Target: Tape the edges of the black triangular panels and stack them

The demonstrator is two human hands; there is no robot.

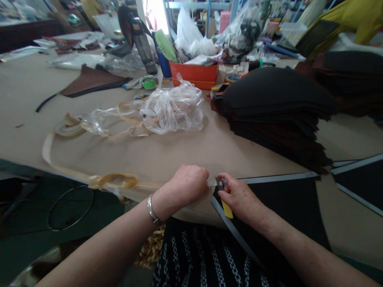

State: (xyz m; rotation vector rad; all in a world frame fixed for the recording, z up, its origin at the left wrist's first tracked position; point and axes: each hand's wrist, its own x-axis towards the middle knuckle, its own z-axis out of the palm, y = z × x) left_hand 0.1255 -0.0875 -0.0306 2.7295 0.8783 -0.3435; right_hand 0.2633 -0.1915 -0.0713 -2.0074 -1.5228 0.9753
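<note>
A black fabric piece with grey strips along its edges lies at the table's front edge. My right hand is closed on a small cutter with a yellow end, over the fabric's left corner. Just left of it, my left hand is closed at the end of the grey strip; whatever its fingers pinch is hidden. A pale tape runs from behind my left wrist leftwards to a looped bundle at the table edge.
A plastic bag and a tape roll lie on the table. Stacked dark pieces stand at the right, an orange box behind. A brown piece lies back left, another black piece far right.
</note>
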